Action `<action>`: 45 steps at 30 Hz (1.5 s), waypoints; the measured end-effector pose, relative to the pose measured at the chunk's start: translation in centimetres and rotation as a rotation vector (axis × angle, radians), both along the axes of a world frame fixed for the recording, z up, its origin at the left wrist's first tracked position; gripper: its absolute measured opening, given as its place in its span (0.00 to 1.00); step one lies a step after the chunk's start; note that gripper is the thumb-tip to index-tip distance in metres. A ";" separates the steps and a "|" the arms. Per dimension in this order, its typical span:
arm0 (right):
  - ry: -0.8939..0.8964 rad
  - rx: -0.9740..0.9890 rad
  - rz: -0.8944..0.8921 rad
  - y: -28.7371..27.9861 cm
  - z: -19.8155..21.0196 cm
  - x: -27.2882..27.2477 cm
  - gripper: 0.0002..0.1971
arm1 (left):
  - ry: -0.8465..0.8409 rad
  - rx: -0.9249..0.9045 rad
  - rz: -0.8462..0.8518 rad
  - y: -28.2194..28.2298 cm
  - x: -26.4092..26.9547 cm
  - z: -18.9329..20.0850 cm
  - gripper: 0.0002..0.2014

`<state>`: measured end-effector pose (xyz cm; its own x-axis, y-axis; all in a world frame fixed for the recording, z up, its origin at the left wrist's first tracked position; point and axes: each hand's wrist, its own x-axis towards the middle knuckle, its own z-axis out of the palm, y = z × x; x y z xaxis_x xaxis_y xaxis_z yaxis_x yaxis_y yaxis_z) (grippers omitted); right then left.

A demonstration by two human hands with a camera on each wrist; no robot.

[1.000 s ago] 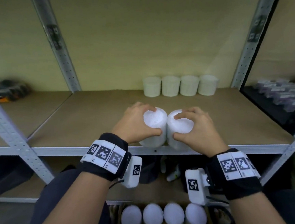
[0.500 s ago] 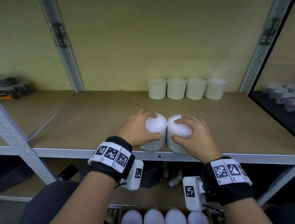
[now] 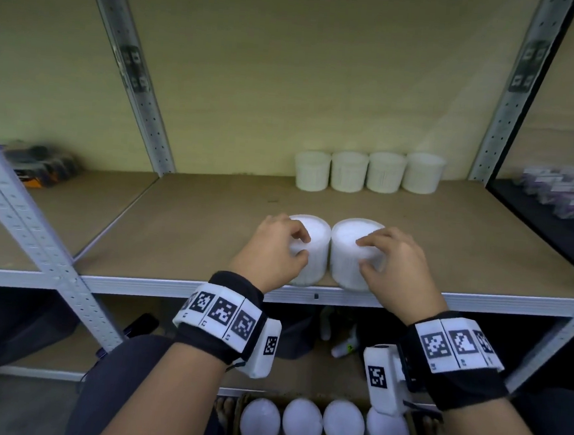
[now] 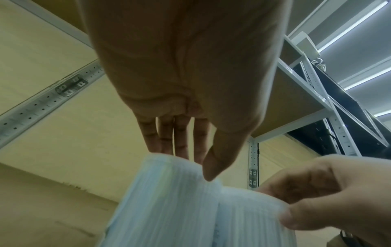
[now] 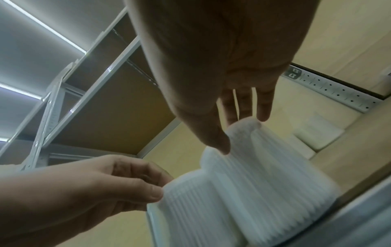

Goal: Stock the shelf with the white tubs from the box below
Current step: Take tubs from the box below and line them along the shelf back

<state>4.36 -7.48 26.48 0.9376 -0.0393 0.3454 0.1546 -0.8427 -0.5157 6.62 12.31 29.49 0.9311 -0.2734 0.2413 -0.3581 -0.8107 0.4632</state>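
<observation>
Left hand [image 3: 271, 250] sits over the left tub [image 3: 310, 250], fingers curled on its lid, thumb on the near rim; looks like a light top grip around the lid. Right hand [image 3: 392, 260] does the same on the right tub [image 3: 348, 253], fingertips on the lid, thumb at the near wall. Left wrist view: four fingers nearly straight down behind the tub, thumb tip on the ribbed wall. Right wrist view matches: thumb tip on the rim, fingers behind. Contact is loose, whether they squeeze I can't tell.

Both tubs stand upright on the shelf [image 3: 192, 230], side walls touching, just inside the front edge [image 3: 136, 286]. Wrists and forearms hang out past that edge, palms down.

Open board to the left of the tubs and behind them, up to the back row of four tubs [image 3: 368, 172] against the wall, well apart from the held pair. Steel posts [image 3: 140, 102] bound the bay left and right.

Below, between the forearms, the box [image 3: 235, 416] shows round white lids [image 3: 302, 422] in a row.
</observation>
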 end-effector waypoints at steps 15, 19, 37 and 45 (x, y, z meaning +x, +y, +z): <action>0.073 -0.136 0.049 1.7 1.2 1.6 0.17 | 0.008 0.029 0.072 1.4 1.4 0.2 0.09; 0.112 -0.184 0.080 2.8 2.0 3.2 0.18 | 0.023 0.026 0.104 2.7 2.7 0.2 0.09; 0.195 -0.244 0.175 7.6 3.3 15.2 0.19 | 0.019 0.007 0.213 6.9 12.0 -0.1 0.11; 0.180 -0.326 0.195 9.4 3.2 21.4 0.19 | 0.048 0.016 0.250 8.5 17.9 -0.2 0.11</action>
<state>25.80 1.95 29.71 0.9632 0.2290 0.1409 0.2592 -0.9301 -0.2604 24.53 20.80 29.31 0.9807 -0.0366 0.1921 -0.1231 -0.8788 0.4610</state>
